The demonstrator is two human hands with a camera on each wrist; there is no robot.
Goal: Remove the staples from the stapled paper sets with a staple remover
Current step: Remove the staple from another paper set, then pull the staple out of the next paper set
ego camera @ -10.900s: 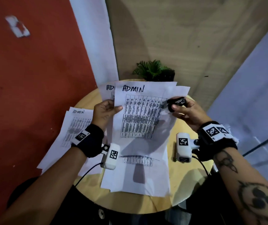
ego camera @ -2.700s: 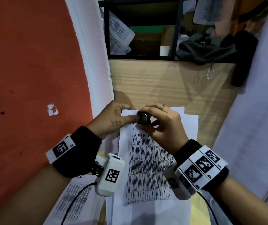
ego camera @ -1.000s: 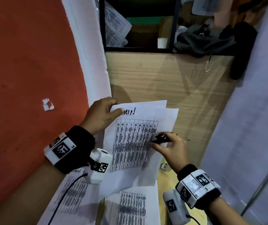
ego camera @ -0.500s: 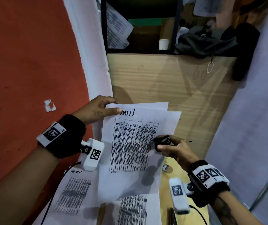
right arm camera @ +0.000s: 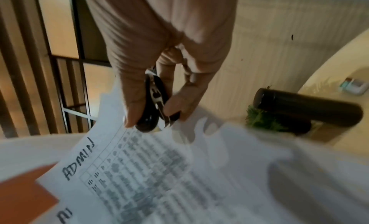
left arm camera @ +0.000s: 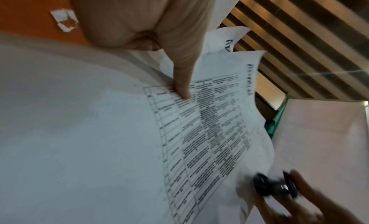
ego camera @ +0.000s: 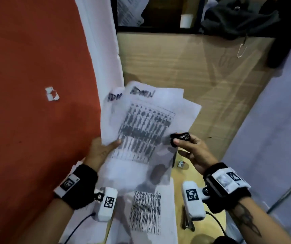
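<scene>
My left hand (ego camera: pixel 102 150) pinches the left edge of a raised set of printed sheets (ego camera: pixel 146 124) headed "ADMIN", thumb on top (left arm camera: pixel 184 85). The top corners of the sheets fan apart. My right hand (ego camera: pixel 192 148) holds a small black staple remover (ego camera: pixel 180 138) between thumb and fingers at the right edge of the sheets; in the right wrist view its metal claws (right arm camera: pixel 159 110) point down at the paper (right arm camera: pixel 159 172). No staple is visible.
More printed sheets (ego camera: pixel 146 212) lie on the round wooden table (ego camera: pixel 187 180). A small staple box (ego camera: pixel 181 163) and a stapler (ego camera: pixel 187 224) lie to the right. A potted plant (right arm camera: pixel 279 117) stands at the table's back. Red wall at left, shelf behind.
My left hand slid from the top corner of the sheets down to their left edge. The sheets tilted and their top corners spread apart. My right hand stayed at the right edge with the remover.
</scene>
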